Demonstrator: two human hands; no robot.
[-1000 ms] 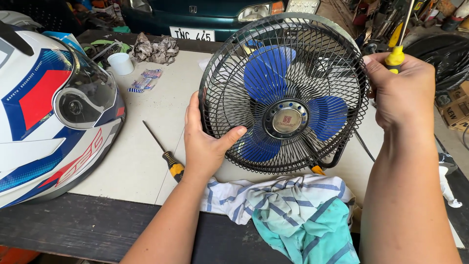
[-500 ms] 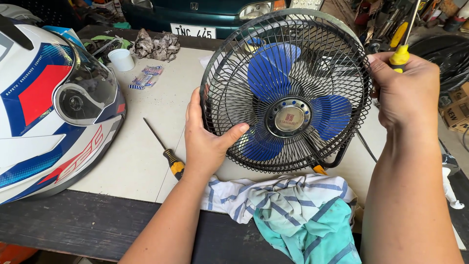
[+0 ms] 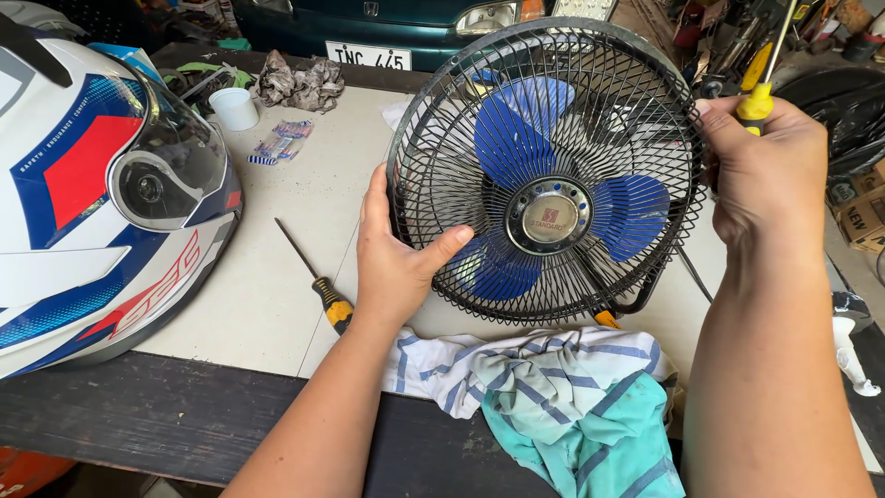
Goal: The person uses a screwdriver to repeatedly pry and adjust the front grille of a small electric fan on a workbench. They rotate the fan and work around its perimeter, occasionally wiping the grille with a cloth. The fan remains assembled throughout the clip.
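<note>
A small black desk fan (image 3: 553,166) with a round wire grille and blue blades stands on the white tabletop (image 3: 286,295), facing me. My left hand (image 3: 396,258) grips the lower left rim of the grille, thumb across the wires. My right hand (image 3: 770,175) holds the grille's right rim and also clasps a yellow-handled screwdriver (image 3: 758,97), whose shaft points up. A second screwdriver (image 3: 318,281) with a yellow and black handle lies on the table just left of my left wrist.
A white, red and blue motorcycle helmet (image 3: 92,203) fills the left side. Striped and teal cloths (image 3: 553,397) lie at the table's front edge. A white cup (image 3: 235,109), small packets (image 3: 281,143), crumpled rags and a parked car's front sit beyond.
The fan has tilted slightly and shifted a little between my hands. Both hands keep their grip on the grille rim.
</note>
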